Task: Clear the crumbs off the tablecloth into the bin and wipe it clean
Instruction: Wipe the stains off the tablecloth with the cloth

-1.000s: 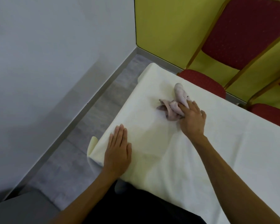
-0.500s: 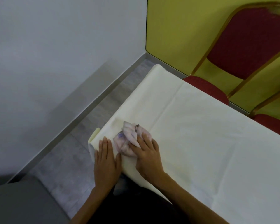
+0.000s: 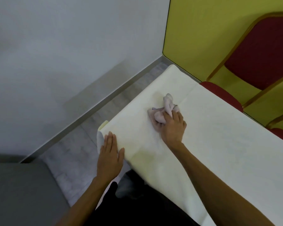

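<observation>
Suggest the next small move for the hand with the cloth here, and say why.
Probably draw the cloth back toward the near edge in one stroke. The right hand presses it bunched on the tablecloth well in from that edge, the left hand lies flat at the near corner pinning the fabric, and a faint yellowish patch shows between them. No crumbs or bin are visible.

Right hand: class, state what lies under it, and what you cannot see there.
Under the right hand lies a crumpled pinkish cloth, pressed onto the cream tablecloth. Whatever lies beneath the cloth is covered.
</observation>
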Tool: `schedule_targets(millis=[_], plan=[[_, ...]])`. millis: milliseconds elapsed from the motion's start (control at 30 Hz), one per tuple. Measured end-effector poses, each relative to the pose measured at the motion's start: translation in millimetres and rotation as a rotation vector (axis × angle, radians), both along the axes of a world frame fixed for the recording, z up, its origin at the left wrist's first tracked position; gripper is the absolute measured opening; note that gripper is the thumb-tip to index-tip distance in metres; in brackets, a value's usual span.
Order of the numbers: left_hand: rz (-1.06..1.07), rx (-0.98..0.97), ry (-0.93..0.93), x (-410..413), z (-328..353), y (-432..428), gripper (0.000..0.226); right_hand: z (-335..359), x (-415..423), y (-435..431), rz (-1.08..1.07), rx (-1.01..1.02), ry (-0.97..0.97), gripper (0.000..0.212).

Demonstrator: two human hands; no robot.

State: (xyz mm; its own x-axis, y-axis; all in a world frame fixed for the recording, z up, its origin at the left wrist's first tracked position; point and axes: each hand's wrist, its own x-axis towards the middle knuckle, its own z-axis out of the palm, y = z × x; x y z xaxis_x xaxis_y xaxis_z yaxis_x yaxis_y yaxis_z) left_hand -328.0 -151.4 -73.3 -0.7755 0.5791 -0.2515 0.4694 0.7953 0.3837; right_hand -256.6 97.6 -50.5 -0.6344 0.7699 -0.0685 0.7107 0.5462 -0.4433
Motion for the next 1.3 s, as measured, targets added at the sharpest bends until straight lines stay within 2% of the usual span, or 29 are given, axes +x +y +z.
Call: schedule_targets(millis=[100, 233, 300, 367, 467, 533, 667, 833, 900, 967, 1100, 1233, 1300], plan=[[0.0, 0.031, -0.012, -0.1, -0.7, -0.3, 0.07, -3.1, -12.3, -48.3, 0.114, -0.02, -0.001, 0.059], [-0.005, 0.094, -0.022, -0.9, 0.5, -1.6, 0.071, -3.6, -12.9, -117.7, 0.351, -0.068, 0.071, 0.05], [-0.08, 0.104, -0.004, -1.0, 2.8, -3.0, 0.078, -5.7, -4.9, -138.9, 0.396, -0.084, 0.166, 0.042], [-0.09, 0.12, -0.041, -1.4, 3.7, -3.6, 0.071, -5.7, 6.0, -132.4, 0.436, -0.063, 0.21, 0.044], [-0.034, 0.158, -0.074, -2.1, 2.9, -3.8, 0.064, 2.0, 24.2, -92.1, 0.546, -0.058, 0.059, 0.052], [-0.035, 0.111, -0.044, -1.1, 1.1, -2.9, 0.063, 6.5, 32.8, -61.5, 0.515, -0.108, 0.012, 0.048], [-0.031, 0.048, -0.051, -1.0, -0.5, -1.8, 0.066, 11.7, 46.6, -5.9, 0.331, -0.022, -0.036, 0.038], [-0.021, 0.031, -0.059, -0.5, -3.1, -3.8, 0.066, 11.9, 55.2, 14.5, 0.15, 0.001, 0.098, 0.025], [-0.008, 0.033, -0.065, 0.9, -3.5, -3.0, 0.066, 12.4, 47.3, -6.3, 0.096, -0.009, 0.098, 0.032], [0.006, 0.029, -0.065, 2.5, -3.5, -1.5, 0.065, 13.3, 41.8, -34.1, 0.06, 0.018, 0.055, 0.048], [0.023, 0.033, -0.06, 4.9, -1.4, 0.7, 0.065, 0.0, 52.0, -81.5, 0.15, 0.031, 0.062, 0.056], [0.007, 0.044, -0.037, 4.9, -0.1, 0.2, 0.066, -5.2, 64.7, -113.1, 0.259, 0.133, 0.154, 0.045], [-0.002, 0.004, -0.018, 5.1, -0.1, 0.0, 0.066, -3.3, 66.0, -119.4, 0.284, 0.11, 0.152, 0.043]])
